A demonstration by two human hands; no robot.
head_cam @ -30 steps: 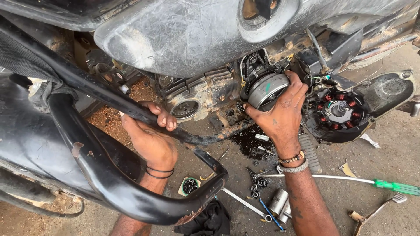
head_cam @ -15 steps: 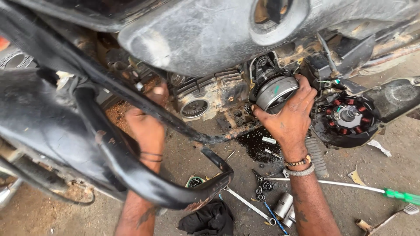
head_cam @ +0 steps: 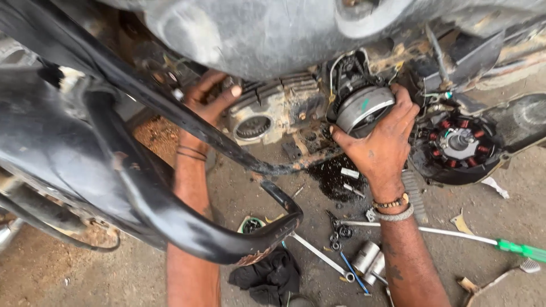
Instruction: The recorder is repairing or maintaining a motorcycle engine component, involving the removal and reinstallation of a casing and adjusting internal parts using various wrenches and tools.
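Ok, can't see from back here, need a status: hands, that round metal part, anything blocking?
Right hand gripping the round flywheel at the engine. Left hand braced on engine, behind black frame bar. Oil puddle, sockets on ground below.

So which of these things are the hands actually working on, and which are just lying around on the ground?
In hand:
- right hand gripping the round metal flywheel
- left hand braced against the engine block

Lying about:
- green-handled screwdriver
- two metal sockets
- black rag
- loose bolts by the oil patch
- removed stator cover
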